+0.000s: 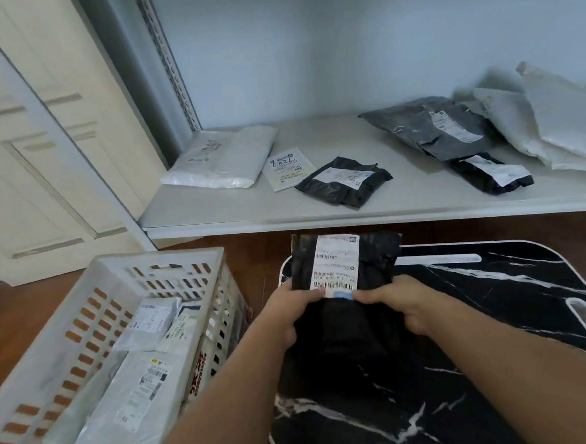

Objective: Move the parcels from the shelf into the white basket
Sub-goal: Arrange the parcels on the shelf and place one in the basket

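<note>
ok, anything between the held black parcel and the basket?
Nothing visible. Both hands, left and right, grip the black parcel just right of the white basket. Its top is open; the parcels inside lie low.

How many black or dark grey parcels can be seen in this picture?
4. One black parcel is held by both hands. On the shelf: a small black one in the middle, a large dark grey one further right, and another black one partly under it. Others may be hidden.
</note>
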Demonstrator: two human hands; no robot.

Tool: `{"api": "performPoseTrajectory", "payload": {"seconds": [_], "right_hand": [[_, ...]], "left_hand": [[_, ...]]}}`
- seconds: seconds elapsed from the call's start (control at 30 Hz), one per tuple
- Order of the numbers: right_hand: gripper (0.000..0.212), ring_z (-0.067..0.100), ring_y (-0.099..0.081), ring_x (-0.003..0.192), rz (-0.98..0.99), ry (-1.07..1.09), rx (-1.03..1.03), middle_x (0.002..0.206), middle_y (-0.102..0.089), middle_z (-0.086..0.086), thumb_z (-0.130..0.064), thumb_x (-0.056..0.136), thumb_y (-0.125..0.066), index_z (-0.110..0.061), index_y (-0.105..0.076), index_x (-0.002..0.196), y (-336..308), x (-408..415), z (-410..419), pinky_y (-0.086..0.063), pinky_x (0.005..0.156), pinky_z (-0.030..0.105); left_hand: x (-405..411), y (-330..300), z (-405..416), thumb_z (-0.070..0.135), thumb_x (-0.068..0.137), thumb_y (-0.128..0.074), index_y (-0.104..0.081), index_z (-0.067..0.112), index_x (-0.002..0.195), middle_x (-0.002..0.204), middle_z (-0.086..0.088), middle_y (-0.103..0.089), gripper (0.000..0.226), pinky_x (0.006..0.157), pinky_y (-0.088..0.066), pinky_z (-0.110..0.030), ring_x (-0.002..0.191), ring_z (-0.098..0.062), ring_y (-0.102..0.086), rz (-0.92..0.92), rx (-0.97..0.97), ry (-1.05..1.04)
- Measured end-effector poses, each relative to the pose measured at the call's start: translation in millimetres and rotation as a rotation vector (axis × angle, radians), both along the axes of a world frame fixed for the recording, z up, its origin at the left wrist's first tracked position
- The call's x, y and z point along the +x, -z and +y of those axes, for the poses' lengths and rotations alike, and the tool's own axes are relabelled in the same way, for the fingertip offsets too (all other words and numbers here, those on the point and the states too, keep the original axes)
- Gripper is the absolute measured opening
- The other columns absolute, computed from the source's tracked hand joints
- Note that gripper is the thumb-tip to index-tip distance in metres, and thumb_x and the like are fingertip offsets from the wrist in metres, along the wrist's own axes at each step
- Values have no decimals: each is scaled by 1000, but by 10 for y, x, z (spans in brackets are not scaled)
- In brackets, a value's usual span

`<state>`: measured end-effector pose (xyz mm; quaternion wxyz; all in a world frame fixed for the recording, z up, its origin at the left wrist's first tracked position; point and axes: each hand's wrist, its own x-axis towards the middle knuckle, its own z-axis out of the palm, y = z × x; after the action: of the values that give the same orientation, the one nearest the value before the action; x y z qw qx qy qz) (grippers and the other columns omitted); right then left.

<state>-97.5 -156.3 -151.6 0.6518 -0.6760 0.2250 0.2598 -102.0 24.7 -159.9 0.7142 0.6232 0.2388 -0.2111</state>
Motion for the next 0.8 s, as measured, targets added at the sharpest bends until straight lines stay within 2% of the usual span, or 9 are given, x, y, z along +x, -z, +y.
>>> {"api": "performPoseTrajectory", "payload": {"seconds": [0.07,0.2,0.27,0.37,0.47,0.57,0.7,0.73,0.8], "right_hand": [[25,26,-69,81,-74,-21,58,99,-72,15,6,73,-76,-4,-69,95,-161,37,212,-54,66,34],[25,24,-67,79,-227,-66,114,95,-71,11,5,74,-75,-5,-68,96,-467,121,799,-51,63,31],[28,24,-67,84,-262,-107,142,97,-71,9,2,73,-77,-8,-68,98,-577,165,1174,-52,65,31],[29,25,-68,88,-283,-185,172,102,-71,8,-2,75,-78,-11,-68,101,-671,185,1765,-53,69,33],[27,22,-67,84,-296,-246,190,97,-69,6,-4,77,-77,-10,-68,102,-670,172,2316,-52,63,29],[22,21,-66,83,-304,-298,195,96,-69,5,-3,77,-77,-11,-68,96,-587,189,2761,-53,65,30],[31,27,-68,93,-249,-367,123,108,-70,9,-13,79,-78,-9,-68,108,-288,289,3198,-54,87,41],[29,28,-67,94,-265,-400,50,110,-70,10,-19,81,-76,-9,-68,107,-207,318,3260,-53,89,42],[41,28,-62,105,-410,-605,-326,120,-65,10,-37,87,-68,-8,-63,115,-19,417,3332,-50,94,40]], "left_hand": [[-62,-223,179,-1,82,-69,-64,21,110,103,-3,-73,36,93,-52,-41,101,-23,-67,-143,-44,122],[-147,-531,742,7,75,-79,-55,22,131,120,5,-66,62,89,-52,-24,111,-11,-60,-272,116,308],[-189,-617,1097,2,76,-76,-59,19,127,121,2,-66,56,97,-50,-32,112,-14,-61,-341,135,248],[-297,-700,1630,-6,75,-73,-63,21,115,107,6,-71,49,78,-56,-20,95,-7,-68,-400,96,111],[-394,-652,2133,-5,73,-76,-61,18,122,115,2,-70,56,80,-55,-21,102,-11,-67,-430,123,8],[-474,-522,2542,0,71,-78,-60,17,126,118,1,-68,60,85,-54,-25,108,-16,-65,-398,146,-90],[-517,-203,2970,6,79,-73,-65,18,118,111,-2,-71,42,78,-57,-30,101,-21,-69,-259,24,-226],[-512,-107,3044,7,82,-71,-65,17,117,110,-4,-72,36,79,-57,-34,99,-24,-69,-202,-2,-282],[-488,130,3186,6,88,-65,-66,14,111,102,-7,-73,24,79,-57,-40,92,-27,-70,-70,8,-415]]}}
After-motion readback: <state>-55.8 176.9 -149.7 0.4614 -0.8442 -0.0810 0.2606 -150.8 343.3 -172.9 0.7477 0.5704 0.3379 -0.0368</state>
